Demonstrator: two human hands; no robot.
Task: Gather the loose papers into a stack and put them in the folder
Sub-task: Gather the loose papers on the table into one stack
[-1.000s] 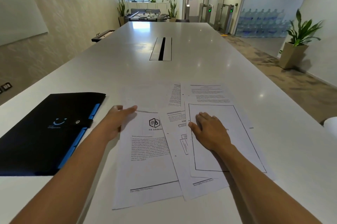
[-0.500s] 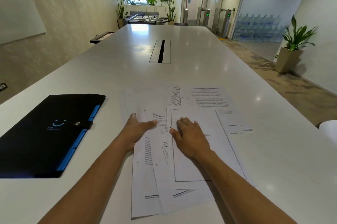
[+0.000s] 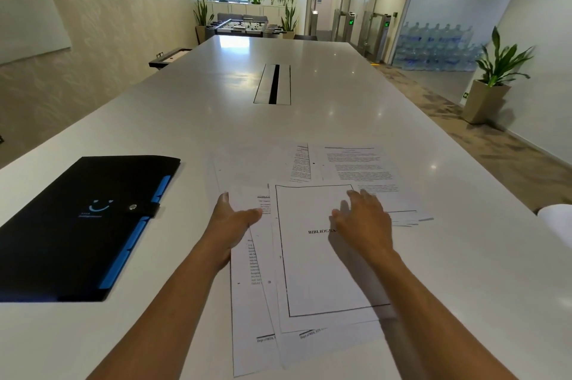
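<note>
**Papers overlapped on table, folder closed beside them**

White conference table [image 3: 356, 107] runs long down the room, with a cable slot [image 3: 273, 84] set into its middle. Beyond its far end: a foosball table [image 3: 246, 27] and potted plants under a window. A potted plant [image 3: 492, 76] stands on the floor at the right wall; stacked water bottles [image 3: 433, 47] show behind glass.

Folder [image 3: 77, 225]: black, blue tabs along its right edge, lying flat at the left of the table. Its snap strap is fastened, flap shut. Contents cannot be seen. No sheet touches it; it lies just apart from the papers.

Loose papers [image 3: 309, 271]: on the table in front of the person, overlapping, edges not aligned. Uppermost near sheet carries a ruled border and a heading beginning "BIBLIOG". Further printed sheets [image 3: 356, 166] fan out beyond it, partly covered by it.

Left hand [image 3: 230, 218]: at the left edge of the papers, fingers straight and together, thumb spread toward the right, palm side against the paper edge. It grips nothing.

Right hand [image 3: 363, 222]: over the bordered sheet, fingers spread and slightly bent, pointing away from the person. Whether the fingertips press the paper or are just above it, cannot tell. It pinches nothing.
</note>
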